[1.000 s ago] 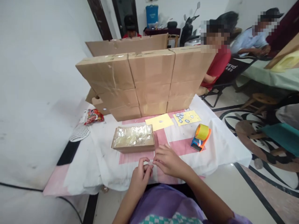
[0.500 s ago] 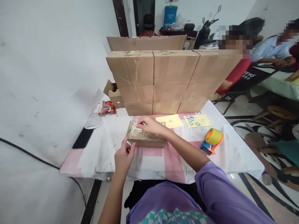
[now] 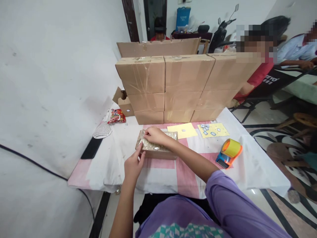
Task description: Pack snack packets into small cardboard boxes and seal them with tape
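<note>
Head view: both hands' fingers pinch crinkly clear plastic in the low rectangular cardboard box (image 3: 156, 149).

left hand (image 3: 133, 164): forearm bare, raised from below, fingers loosely curled, tips forward | right hand (image 3: 154, 135): arm in purple sleeve, stretched forward across body, palm down, fingers bent together
</note>
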### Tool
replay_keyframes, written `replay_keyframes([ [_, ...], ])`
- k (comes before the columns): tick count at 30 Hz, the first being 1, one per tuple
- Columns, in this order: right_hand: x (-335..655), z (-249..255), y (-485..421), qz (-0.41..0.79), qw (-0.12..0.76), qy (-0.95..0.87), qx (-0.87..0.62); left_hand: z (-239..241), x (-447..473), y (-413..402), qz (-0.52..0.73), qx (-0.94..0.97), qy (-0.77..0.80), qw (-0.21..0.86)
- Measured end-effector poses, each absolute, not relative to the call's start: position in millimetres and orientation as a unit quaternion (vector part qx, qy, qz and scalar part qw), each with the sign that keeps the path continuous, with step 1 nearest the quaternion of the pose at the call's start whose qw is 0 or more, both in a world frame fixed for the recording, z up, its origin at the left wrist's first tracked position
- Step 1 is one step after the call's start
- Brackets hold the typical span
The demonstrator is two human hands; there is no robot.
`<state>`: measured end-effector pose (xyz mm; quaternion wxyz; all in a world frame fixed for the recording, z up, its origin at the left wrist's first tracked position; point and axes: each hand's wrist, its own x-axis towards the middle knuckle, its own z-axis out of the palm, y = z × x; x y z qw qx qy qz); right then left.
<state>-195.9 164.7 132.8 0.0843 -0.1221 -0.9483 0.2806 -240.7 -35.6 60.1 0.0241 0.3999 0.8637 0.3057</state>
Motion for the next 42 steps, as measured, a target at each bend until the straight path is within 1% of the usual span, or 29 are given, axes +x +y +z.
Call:
replay_keyframes([
  [3,-191.4,138.0,164.0,0.304,0.114,-0.942,-0.088,58.2,-239.0,-34.7,0.314,0.375,0.87,0.059],
  [7,-183.7,152.5,166.8,0.322,0.213,-0.921,-0.054,56.7,-235.2,-35.5,0.337,0.357,0.865,0.099],
  [9,-181.9,157.4,170.3,0.348,0.235,-0.906,-0.055,56.6,-232.9,-35.8,0.341,0.355,0.864,0.103],
  [11,-183.0,157.0,173.5,0.393,0.217,-0.892,-0.047,56.2,-231.3,-35.4,0.332,0.355,0.869,0.096],
  [13,-186.5,150.7,174.9,0.43,0.175,-0.885,-0.041,55.3,-230.9,-34.3,0.328,0.356,0.87,0.09],
  [15,-190.7,141.1,173.9,0.435,0.138,-0.888,-0.052,54.0,-231.4,-33.0,0.342,0.359,0.865,0.078],
  [18,-195.4,128.3,170.6,0.381,0.124,-0.912,-0.093,52.6,-232.4,-31.8,0.354,0.368,0.858,0.051],
  [20,-196.6,123.7,169.1,0.332,0.129,-0.928,-0.112,52.4,-232.5,-31.7,0.332,0.376,0.864,0.039],
  [23,-196.6,121.6,168.6,0.273,0.121,-0.945,-0.133,53.2,-231.3,-32.1,0.308,0.383,0.87,0.038],
  [29,-196.1,126.2,161.3,0.171,0.094,-0.968,-0.155,55.9,-230.4,-30.4,0.305,0.378,0.873,0.044],
  [32,-197.3,132.6,158.3,0.109,0.119,-0.961,-0.224,56.0,-231.0,-29.4,0.297,0.374,0.877,0.044],
  [34,-194.4,136.5,163.6,0.102,0.134,-0.948,-0.27,55.8,-230.6,-29.9,0.293,0.369,0.88,0.056],
  [37,-174.1,137.9,185.3,0.147,0.156,-0.933,-0.29,55.8,-229.4,-32.1,0.283,0.364,0.885,0.067],
  [42,-92.3,122.7,231.5,0.281,0.294,-0.848,-0.341,56.8,-229.3,-34.6,0.27,0.378,0.885,0.03],
])
